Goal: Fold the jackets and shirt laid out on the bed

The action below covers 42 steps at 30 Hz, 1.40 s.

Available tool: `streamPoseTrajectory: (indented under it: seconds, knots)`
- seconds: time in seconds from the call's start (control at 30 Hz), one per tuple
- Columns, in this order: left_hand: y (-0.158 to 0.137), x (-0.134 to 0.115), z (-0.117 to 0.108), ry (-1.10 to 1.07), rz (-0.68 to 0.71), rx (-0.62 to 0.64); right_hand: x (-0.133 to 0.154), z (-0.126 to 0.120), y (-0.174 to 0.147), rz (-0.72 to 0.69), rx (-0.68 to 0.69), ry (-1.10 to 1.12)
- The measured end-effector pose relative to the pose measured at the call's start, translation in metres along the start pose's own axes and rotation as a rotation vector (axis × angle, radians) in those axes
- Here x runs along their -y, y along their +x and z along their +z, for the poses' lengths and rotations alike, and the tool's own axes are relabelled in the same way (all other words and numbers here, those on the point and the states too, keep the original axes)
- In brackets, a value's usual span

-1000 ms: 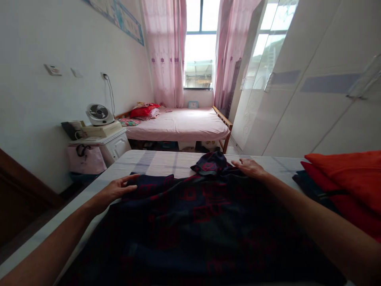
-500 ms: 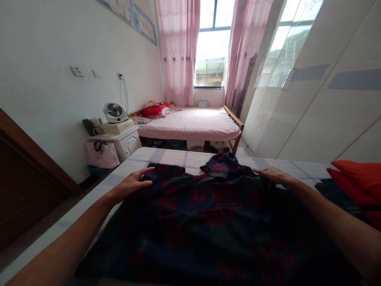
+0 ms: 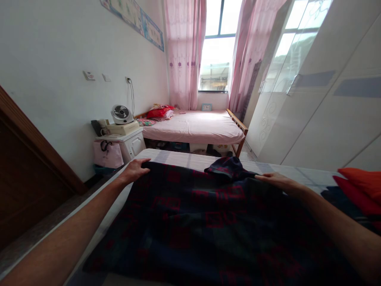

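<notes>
The fingers (image 3: 142, 163) of the left hand (image 3: 135, 170) curl over the far left corner of a dark blue and red patterned garment (image 3: 208, 214), thumb seemingly tucked under the edge, so this hand looks to be pinching the cloth rather than just resting on it. The fingers (image 3: 268, 177) of the right hand (image 3: 278, 182) lie flat and close together on the garment's far right shoulder, pressing down and holding nothing.

The garment lies spread across the near bed (image 3: 178, 159), reaching from the person's body out to both hands. Between the hands its collar or hood (image 3: 229, 167) sits in a rumpled hump. As I judge it, the spreading is largely done: the cloth is laid out broad and fairly flat. The hump in the middle is not yet smoothed, and no fold is visible so far, so any folding is left to do.

Counting: two hands, one dark garment under them, one stack of red and orange folded cloth (image 3: 361, 186) at the right edge with something dark beneath it. Further off stand two beds in all, the near one and a pink one (image 3: 196, 127) by the window, one small fan (image 3: 121, 114) on one white bedside cabinet (image 3: 131, 145), one pink bag (image 3: 107, 154) hanging beside it, and a wardrobe (image 3: 312, 107) along the right wall
</notes>
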<state>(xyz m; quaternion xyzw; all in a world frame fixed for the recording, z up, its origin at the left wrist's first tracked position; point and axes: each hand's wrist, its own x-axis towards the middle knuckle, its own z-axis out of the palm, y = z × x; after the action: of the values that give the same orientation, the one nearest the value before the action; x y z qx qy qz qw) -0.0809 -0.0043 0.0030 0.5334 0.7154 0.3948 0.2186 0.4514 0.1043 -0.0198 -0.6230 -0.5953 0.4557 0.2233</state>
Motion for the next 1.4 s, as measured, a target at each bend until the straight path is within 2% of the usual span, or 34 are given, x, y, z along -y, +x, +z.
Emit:
streamPoseTrajectory:
  seconds: [0.07, 0.17, 0.27, 0.4, 0.57, 0.73, 0.9, 1.03, 1.13, 1.2, 1.3, 1.4]
  knots:
    - [0.003, 0.002, 0.003, 0.107, 0.028, -0.040, 0.003, 0.000, -0.002, -0.019, 0.055, 0.062]
    - [0.009, 0.001, 0.005, 0.211, 0.059, -0.072, 0.012, -0.004, 0.000, -0.178, -0.124, 0.281]
    - [0.015, 0.001, 0.003, 0.236, 0.094, -0.048, 0.016, -0.008, 0.004, -0.180, -0.182, 0.265]
    - [0.017, 0.005, 0.002, 0.192, 0.097, 0.113, 0.012, -0.007, 0.005, -0.078, -0.112, 0.146]
    - [0.016, 0.006, 0.012, 0.140, 0.087, 0.266, 0.011, 0.000, 0.004, -0.024, 0.107, 0.055]
    - [0.024, -0.002, 0.021, 0.161, 0.072, 0.311, 0.021, 0.004, 0.005, -0.038, 0.126, 0.191]
    - [0.019, -0.005, 0.012, 0.230, 0.108, 0.287, 0.017, 0.000, 0.001, -0.056, 0.064, 0.224]
    - [-0.020, 0.002, 0.009, 0.273, 0.175, 0.279, -0.002, -0.007, -0.004, -0.043, 0.055, 0.166]
    - [-0.050, 0.007, 0.016, 0.335, 0.208, 0.285, -0.012, -0.007, -0.010, 0.016, 0.030, 0.135]
    - [-0.058, 0.006, 0.022, 0.387, 0.216, 0.256, -0.011, -0.004, -0.015, 0.040, 0.043, 0.108]
    - [-0.048, -0.005, 0.019, 0.462, 0.240, 0.143, 0.003, -0.002, -0.022, 0.018, 0.103, 0.042]
    - [-0.024, -0.025, 0.003, 0.485, 0.317, 0.012, 0.023, -0.005, -0.023, -0.117, 0.026, 0.137]
